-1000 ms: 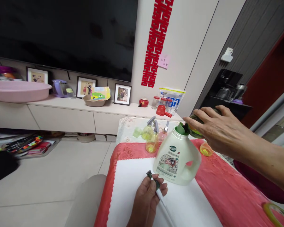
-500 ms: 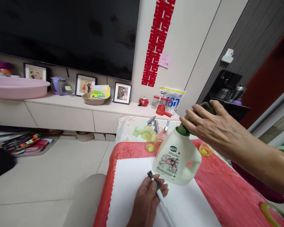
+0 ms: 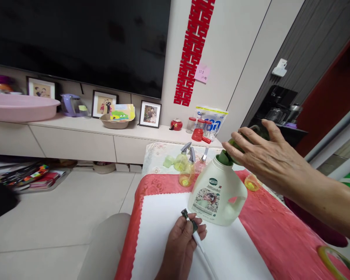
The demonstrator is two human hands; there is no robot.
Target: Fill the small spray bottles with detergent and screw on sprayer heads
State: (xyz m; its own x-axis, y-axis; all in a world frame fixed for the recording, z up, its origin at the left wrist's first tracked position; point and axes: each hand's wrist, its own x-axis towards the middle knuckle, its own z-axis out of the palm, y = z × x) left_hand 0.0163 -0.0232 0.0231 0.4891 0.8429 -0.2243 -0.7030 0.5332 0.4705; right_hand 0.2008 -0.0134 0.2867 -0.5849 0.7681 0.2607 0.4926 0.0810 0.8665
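Detergent jug [image 3: 217, 190], pale green, labelled, neck threads exposed, stands upright on the white mat [image 3: 154, 217]. My right hand [image 3: 264, 157] clamps fingers around a tilted green bottle [image 3: 261, 132] above it; my left hand [image 3: 181, 241] pinches a white-stemmed pump head [image 3: 194, 226].

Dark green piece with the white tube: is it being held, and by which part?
Yes. The left hand pinches the dark green piece at its body, between thumb and fingers. The white tube extends beyond the grip.
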